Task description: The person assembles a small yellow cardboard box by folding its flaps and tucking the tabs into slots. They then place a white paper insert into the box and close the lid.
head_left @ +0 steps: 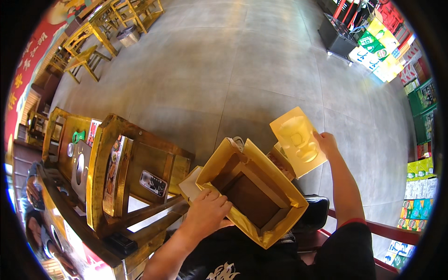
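Gripping the near rim of the open gold box (261,196) with my left hand (208,211), fingers curled over its edge, I keep it on my lap at six o'clock. My right hand (325,143) pinches the edge of a moulded yellow insert tray (298,140), lifted clear at two o'clock of the box. A wooden table (98,186) stands at nine o'clock; stacked drink cartons (420,186) line three o'clock.

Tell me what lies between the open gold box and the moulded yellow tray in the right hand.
In the head view, a second yellow insert shows between the gold box and the moulded tray, low behind the box's far corner.
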Available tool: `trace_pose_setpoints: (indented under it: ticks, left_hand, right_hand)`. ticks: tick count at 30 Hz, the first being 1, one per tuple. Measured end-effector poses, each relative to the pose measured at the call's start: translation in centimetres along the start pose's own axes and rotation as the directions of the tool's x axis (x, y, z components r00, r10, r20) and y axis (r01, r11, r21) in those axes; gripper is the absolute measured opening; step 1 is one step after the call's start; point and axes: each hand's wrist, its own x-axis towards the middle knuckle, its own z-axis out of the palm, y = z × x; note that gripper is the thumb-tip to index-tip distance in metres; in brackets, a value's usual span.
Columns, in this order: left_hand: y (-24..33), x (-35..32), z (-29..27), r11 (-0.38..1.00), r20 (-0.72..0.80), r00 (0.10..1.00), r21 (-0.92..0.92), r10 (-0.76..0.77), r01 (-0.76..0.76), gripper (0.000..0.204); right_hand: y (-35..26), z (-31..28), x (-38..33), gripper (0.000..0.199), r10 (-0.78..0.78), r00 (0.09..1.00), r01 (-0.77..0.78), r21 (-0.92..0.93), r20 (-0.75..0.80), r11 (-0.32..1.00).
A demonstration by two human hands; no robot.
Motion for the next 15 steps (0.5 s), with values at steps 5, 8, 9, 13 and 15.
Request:
trace_pose_setpoints:
  ticks: [5, 8, 9, 13, 15]
  left_hand:
    - [-1.8, 0.7, 3.5, 0.986, 0.125, 0.979, -0.056, 0.164, -0.158, 0.025]
    - [-1.6, 0.5, 3.8, 0.981, 0.028, 0.983, -0.07, 0.181, -0.179, 0.02]
    - [-1.5, 0.4, 3.8, 0.981, 0.0, 0.985, -0.08, 0.174, -0.174, 0.019]
    - [-0.4, -0.6, 3.9, 0.998, -0.058, 0.997, -0.039, 0.045, -0.047, 0.024]
    - [1.1, -1.3, 2.7, 0.994, -0.181, 0.981, -0.095, -0.077, 0.06, 0.031]
  right_hand:
    - [4.2, 1.6, -0.4, 0.038, 0.132, 0.991, -0.132, 0.256, 0.018, 0.958]
    - [6.4, 2.3, -1.0, 0.03, 0.216, 0.975, -0.214, 0.408, 0.04, 0.887]
    - [7.7, 3.2, -0.6, 0.028, 0.237, 0.97, -0.236, 0.437, 0.053, 0.868]
    - [7.1, 4.9, -2.1, 0.025, 0.177, 0.984, -0.17, 0.272, 0.001, 0.947]
    - [9.1, 7.2, -1.1, 0.024, 0.145, 0.989, -0.147, 0.31, 0.029, 0.939]
